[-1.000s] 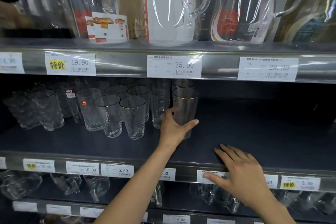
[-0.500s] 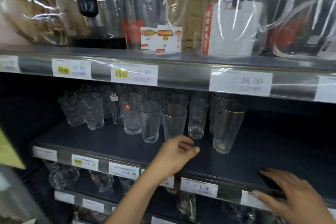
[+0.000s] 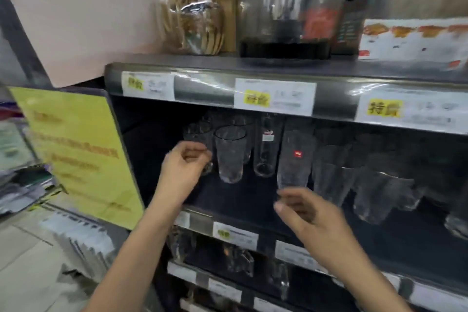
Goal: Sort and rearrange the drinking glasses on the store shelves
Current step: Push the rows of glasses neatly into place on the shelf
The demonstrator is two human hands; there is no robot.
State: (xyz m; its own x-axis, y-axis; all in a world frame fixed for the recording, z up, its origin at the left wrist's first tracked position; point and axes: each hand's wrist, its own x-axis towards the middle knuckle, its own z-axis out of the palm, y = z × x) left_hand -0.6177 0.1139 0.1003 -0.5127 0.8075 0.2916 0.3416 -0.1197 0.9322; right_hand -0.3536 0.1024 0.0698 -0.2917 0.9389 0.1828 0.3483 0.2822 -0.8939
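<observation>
Clear drinking glasses stand in rows on the dark middle shelf (image 3: 243,200); the view is blurred. My left hand (image 3: 183,168) is at the left end of the row, fingers loosely curled in front of a low textured glass (image 3: 198,134), with a taller textured tumbler (image 3: 230,154) just to its right. The blur hides whether the fingers touch the low glass. My right hand (image 3: 307,211) hovers over the shelf's front edge, fingers relaxed and empty, just below a tall glass with a red sticker (image 3: 295,157). A slim glass (image 3: 266,149) stands between the tumbler and the sticker glass.
More glasses (image 3: 374,195) fill the shelf to the right. A yellow sign (image 3: 81,152) stands at the shelf's left end. Wrapped jugs and a black-based appliance (image 3: 285,45) sit on the upper shelf. Price labels (image 3: 274,96) line the shelf edges; glassware fills the lower shelf (image 3: 238,258).
The view has swung left. My left hand let go of the gold-rimmed glass and moved to the left end of the row. My right hand lifted off the shelf edge and moved left.
</observation>
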